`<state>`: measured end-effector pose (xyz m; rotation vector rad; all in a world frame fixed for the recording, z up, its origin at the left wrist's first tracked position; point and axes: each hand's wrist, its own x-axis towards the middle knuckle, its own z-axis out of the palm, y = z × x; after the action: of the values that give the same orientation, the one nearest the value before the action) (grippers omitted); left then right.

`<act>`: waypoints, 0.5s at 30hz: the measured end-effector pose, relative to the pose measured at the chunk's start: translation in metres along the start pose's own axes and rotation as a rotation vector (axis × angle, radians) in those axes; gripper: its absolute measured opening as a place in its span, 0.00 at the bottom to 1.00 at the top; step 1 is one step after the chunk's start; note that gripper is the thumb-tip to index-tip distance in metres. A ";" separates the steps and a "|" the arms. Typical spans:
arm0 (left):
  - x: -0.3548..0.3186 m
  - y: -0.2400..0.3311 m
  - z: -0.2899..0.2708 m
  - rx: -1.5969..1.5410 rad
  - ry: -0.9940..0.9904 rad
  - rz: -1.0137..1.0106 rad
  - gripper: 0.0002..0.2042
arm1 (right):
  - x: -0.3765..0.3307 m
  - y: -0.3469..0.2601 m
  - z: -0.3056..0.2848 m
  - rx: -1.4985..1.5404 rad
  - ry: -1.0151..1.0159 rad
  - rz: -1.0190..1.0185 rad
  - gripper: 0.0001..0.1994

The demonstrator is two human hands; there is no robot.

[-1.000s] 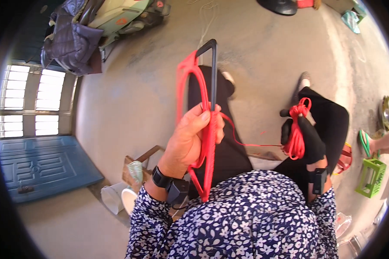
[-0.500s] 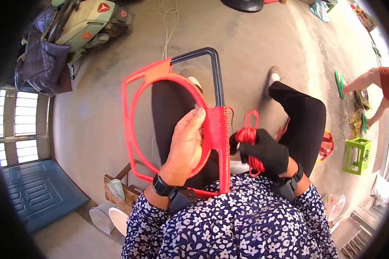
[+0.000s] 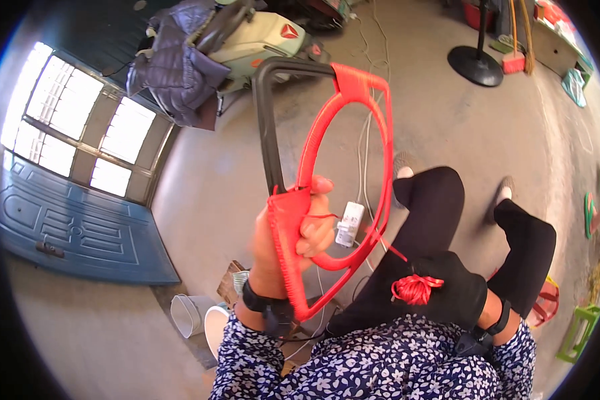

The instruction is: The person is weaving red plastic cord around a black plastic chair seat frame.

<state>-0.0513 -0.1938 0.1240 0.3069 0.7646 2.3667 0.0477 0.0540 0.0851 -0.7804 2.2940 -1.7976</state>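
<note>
My left hand [image 3: 317, 233] grips a tubular frame [image 3: 289, 243] with a round ring inside it, raised at the centre. Red cord wraps the ring and most of the frame, while one corner shows bare black tube [image 3: 267, 127]. The fingers curl round the red-wrapped side where ring and frame meet. Low in front of my lap, my right hand [image 3: 457, 290], in a black glove, is closed around a bundle of red cord [image 3: 415, 290]. A short strand of cord stretches from the frame's lower side toward the glove. The glove's fingertips are partly hidden.
A white power strip [image 3: 350, 223] with cables lies on the floor beyond the frame. A scooter [image 3: 267, 43] draped with a puffy jacket [image 3: 173, 67] stands at the back. Around are a blue door [image 3: 80, 227], a bucket [image 3: 188, 317], a black round stand base [image 3: 477, 65] and a green stool [image 3: 578, 333].
My left hand has turned the frame over, so its bare black corner now points left instead of right. The right hand has shifted lower and right with the cord bundle. The view has swung left.
</note>
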 end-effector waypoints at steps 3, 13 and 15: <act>0.010 -0.005 0.000 -0.093 -0.216 0.080 0.22 | -0.009 0.013 0.011 0.034 0.118 -0.024 0.14; 0.018 -0.020 0.013 -0.145 -0.253 0.019 0.31 | -0.015 -0.011 0.002 -0.069 0.168 0.116 0.13; 0.019 -0.020 0.016 -0.150 -0.246 0.009 0.31 | -0.015 -0.013 0.000 -0.046 0.135 0.223 0.14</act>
<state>-0.0500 -0.1614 0.1255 0.5261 0.4686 2.3234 0.0645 0.0592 0.0944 -0.3997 2.4023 -1.7518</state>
